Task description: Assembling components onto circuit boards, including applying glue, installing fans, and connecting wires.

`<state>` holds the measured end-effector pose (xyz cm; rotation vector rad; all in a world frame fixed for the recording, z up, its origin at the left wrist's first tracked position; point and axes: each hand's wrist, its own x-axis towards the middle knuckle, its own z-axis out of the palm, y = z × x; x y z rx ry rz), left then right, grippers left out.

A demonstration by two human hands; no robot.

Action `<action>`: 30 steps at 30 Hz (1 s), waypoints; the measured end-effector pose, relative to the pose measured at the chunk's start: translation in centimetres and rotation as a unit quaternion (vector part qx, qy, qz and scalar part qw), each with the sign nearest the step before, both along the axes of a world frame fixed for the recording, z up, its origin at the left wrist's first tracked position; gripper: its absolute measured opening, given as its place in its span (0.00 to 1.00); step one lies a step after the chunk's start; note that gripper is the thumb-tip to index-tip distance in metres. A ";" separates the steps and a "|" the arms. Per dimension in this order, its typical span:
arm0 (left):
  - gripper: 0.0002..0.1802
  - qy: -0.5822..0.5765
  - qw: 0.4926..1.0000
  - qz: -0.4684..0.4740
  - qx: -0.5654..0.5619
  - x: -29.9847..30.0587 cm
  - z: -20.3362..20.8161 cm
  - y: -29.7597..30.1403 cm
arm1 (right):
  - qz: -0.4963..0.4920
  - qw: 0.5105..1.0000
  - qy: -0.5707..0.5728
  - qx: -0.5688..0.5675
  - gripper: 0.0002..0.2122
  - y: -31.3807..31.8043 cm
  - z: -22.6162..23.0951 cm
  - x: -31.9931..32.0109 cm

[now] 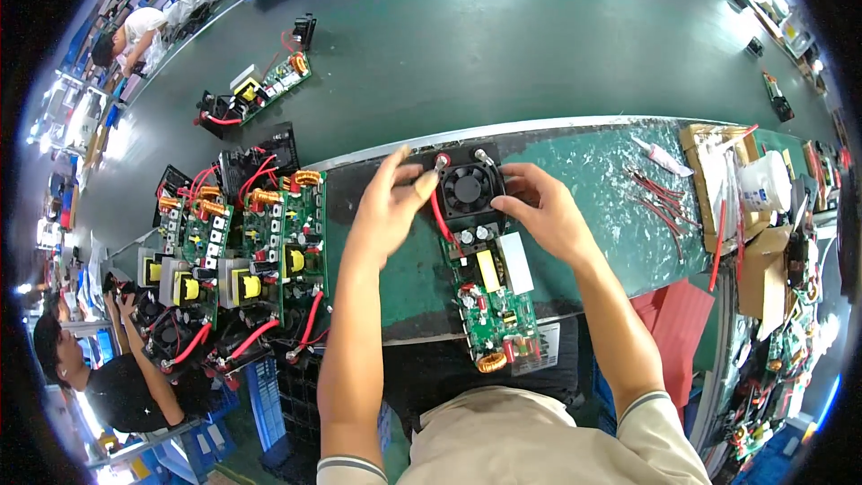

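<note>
A black end panel with a square cooling fan (pixel 467 189) lies under my two hands, near the bench's far edge. It is joined to a green circuit board (pixel 498 319) that extends toward me. My left hand (pixel 393 207) is at the panel's left side, thumb close to a terminal with a thick red wire (pixel 439 216); its fingers are apart. From the right, my right hand (pixel 549 216) has its thumb and fingers closed on the panel's edge. A second metal terminal (pixel 485 157) stands at the panel's far right corner. A white block (pixel 515 262) is upright on the board.
Several similar board assemblies (pixel 256 283) stand close together at left. Another board (pixel 260 90) lies on the green conveyor belt (pixel 503 45). At right are loose red wires (pixel 663 202), a tube (pixel 663 157) and a cardboard box (pixel 705 139). Co-workers (pixel 135 368) work at left.
</note>
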<state>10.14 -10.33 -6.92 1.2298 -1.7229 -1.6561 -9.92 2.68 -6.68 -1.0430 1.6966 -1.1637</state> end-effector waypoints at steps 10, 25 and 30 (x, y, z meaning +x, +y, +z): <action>0.26 0.037 0.970 -0.107 -0.215 -1.4 4.4 2.5 | -0.025 0.988 -0.150 -0.038 0.22 1.6 -0.1 -2.0; 0.14 -0.192 0.835 -0.206 -0.472 2.3 2.7 5.9 | 0.004 0.997 -0.076 -0.025 0.21 1.5 -0.5 -1.6; 0.16 -0.164 0.817 -0.192 -0.518 2.4 1.7 5.4 | -0.010 0.989 0.115 -0.095 0.14 3.2 2.5 0.3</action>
